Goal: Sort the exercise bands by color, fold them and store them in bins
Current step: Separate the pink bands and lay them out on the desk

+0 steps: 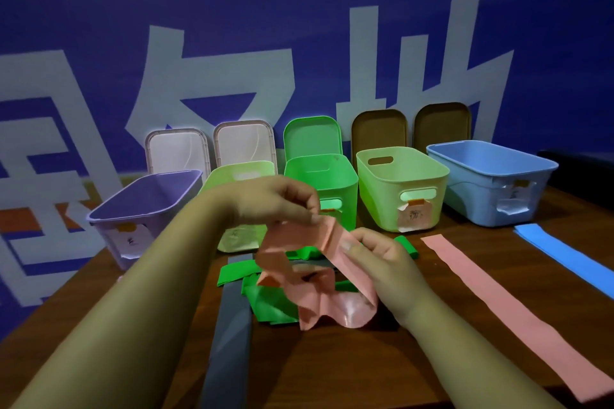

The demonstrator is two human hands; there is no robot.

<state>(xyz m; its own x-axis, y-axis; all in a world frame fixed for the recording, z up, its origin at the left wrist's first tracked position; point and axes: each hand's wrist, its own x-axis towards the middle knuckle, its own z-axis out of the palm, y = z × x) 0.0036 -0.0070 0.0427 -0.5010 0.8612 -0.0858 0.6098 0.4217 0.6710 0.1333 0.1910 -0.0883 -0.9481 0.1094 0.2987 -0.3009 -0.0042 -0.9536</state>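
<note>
Pink rubber exercise band (pixel 332 309): crumpled, pinched by left hand (pixel 270 197) and right hand (pixel 382 257) fingers (pixel 352 246).
Risk: springy fold may slip loose.

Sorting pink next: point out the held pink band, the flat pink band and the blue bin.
held pink band (pixel 335 309), head view, hanging lower part
flat pink band (pixel 501 309), head view, middle of strip
blue bin (pixel 471 196), head view, near wall
</note>
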